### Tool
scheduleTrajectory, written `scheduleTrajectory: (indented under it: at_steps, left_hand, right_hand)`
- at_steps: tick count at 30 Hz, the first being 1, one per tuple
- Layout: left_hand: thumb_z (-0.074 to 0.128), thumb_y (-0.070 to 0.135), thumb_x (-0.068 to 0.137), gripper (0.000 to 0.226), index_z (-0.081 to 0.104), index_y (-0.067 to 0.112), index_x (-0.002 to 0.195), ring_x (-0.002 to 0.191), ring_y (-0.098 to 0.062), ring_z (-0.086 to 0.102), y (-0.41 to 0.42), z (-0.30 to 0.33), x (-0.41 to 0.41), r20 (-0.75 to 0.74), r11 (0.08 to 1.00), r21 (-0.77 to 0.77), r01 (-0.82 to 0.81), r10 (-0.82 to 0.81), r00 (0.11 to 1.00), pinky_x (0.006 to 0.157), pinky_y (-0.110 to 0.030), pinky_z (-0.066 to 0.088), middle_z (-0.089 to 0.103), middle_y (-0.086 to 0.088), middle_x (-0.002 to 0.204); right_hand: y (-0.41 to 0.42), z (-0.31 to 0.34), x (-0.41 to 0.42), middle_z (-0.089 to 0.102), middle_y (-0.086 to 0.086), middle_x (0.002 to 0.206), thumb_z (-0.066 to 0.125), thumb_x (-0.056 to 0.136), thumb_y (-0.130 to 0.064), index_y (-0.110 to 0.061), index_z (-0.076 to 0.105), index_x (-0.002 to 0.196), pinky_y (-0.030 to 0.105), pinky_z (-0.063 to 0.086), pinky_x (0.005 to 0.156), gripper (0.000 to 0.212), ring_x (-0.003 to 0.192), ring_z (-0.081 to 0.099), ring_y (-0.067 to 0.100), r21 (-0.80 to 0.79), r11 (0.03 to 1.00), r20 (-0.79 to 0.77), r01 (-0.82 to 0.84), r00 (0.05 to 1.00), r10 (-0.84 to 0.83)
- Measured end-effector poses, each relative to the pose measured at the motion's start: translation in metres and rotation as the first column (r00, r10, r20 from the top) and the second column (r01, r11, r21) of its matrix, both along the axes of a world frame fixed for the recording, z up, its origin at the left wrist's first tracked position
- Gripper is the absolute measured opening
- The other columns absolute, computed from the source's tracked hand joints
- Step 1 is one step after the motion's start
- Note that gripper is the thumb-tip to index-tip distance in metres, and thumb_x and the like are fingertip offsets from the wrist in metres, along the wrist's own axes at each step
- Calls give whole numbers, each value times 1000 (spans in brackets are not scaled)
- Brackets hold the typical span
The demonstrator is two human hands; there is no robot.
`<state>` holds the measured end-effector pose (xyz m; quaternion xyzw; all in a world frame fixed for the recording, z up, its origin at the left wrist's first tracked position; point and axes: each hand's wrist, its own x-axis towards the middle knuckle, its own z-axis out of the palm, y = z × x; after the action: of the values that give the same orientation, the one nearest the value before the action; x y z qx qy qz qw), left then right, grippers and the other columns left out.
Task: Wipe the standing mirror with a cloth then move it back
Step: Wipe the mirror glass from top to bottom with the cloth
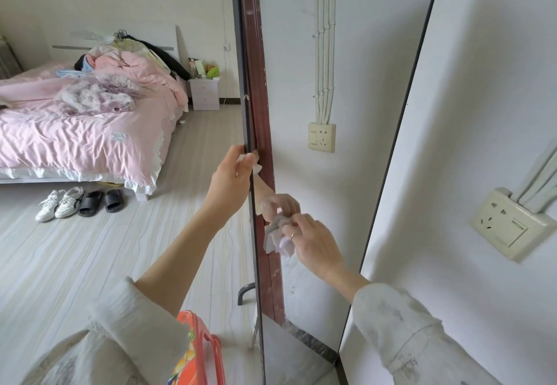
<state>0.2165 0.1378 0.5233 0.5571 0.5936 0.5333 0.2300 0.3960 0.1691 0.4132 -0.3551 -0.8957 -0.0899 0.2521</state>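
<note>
Two hands work: left hand (pixel 232 170) grips the mirror (pixel 340 173) edge, right hand (pixel 313 240) presses a bunched cloth (pixel 278 238) on the glass; wiping seems underway, next wipe higher, then move it back

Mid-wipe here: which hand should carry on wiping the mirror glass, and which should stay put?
Probably the right. The right hand already grips the cloth against the mirror glass. The left hand grips the mirror's left frame edge, steadying it, so it is better left holding there.

Tall dark-framed mirror (pixel 316 83) stands upright; crumpled pale cloth (pixel 281 235) pressed against its glass.
</note>
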Motion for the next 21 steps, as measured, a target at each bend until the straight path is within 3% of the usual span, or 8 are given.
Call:
scheduleTrajectory:
  at_steps: [3,5,7,11,14,16,19,21]
  left_hand:
    - [34,31,99,16,47,22,100,63,-12,43,1,-1,0,6,1000,11,15,-15,1000,61,-27,41,45,8,66]
    - [35,32,98,14,47,25,99,60,-10,41,1,-3,-1,-1,1000,26,9,-9,1000,57,-24,39,46,10,65]
    - [35,34,98,14,47,26,100,59,-7,41,1,-4,0,-9,999,36,10,-10,1000,54,-20,38,47,12,65]
    - [35,34,98,16,47,25,97,63,-12,43,3,-5,0,6,999,40,8,-9,1000,62,-30,44,45,11,64]
    - [35,33,98,16,47,23,95,55,-8,38,4,-6,-2,1,998,51,-25,25,1000,58,-30,39,41,12,58]
    - [35,32,98,14,46,24,96,55,-7,38,3,-5,-3,-1,998,59,-28,28,1000,60,-32,42,42,13,57]
    - [35,33,98,16,46,22,96,61,-9,44,2,-5,-1,-7,999,47,-25,25,1000,74,-45,51,46,16,57]
    - [35,32,98,17,47,20,98,63,-9,44,1,-4,2,-8,999,44,-21,22,1000,77,-49,50,47,16,59]
  right_hand:
    - [18,35,8,60,13,87,67,76,-3,-3,64,90,38,53,59,15,79,60,33,-52,990,-199,130,970,-138]
    - [27,59,10,57,17,91,57,81,-2,-1,63,101,38,51,61,21,84,56,35,-19,988,-404,154,903,-148]
    - [33,76,6,55,16,90,54,83,-4,-5,63,109,36,48,63,28,85,54,34,44,989,-496,139,863,-99]
    - [20,62,-11,55,12,92,59,84,-5,-8,65,103,33,50,58,20,82,55,28,47,991,-426,125,900,-93]
    - [-1,25,-14,60,13,97,62,84,-9,-7,67,98,39,52,69,16,87,58,30,-118,992,-201,40,978,-63]
    - [-4,12,-9,60,15,98,61,85,-10,-8,69,101,42,53,71,18,87,58,32,-130,991,-72,2,997,-12]
    - [9,24,-1,59,10,93,62,84,-13,-9,68,92,27,50,64,11,82,56,26,-138,987,-210,78,972,-106]
    - [23,41,6,57,11,95,58,86,-13,-4,66,94,28,49,60,14,82,55,26,-104,982,-311,156,933,-182]
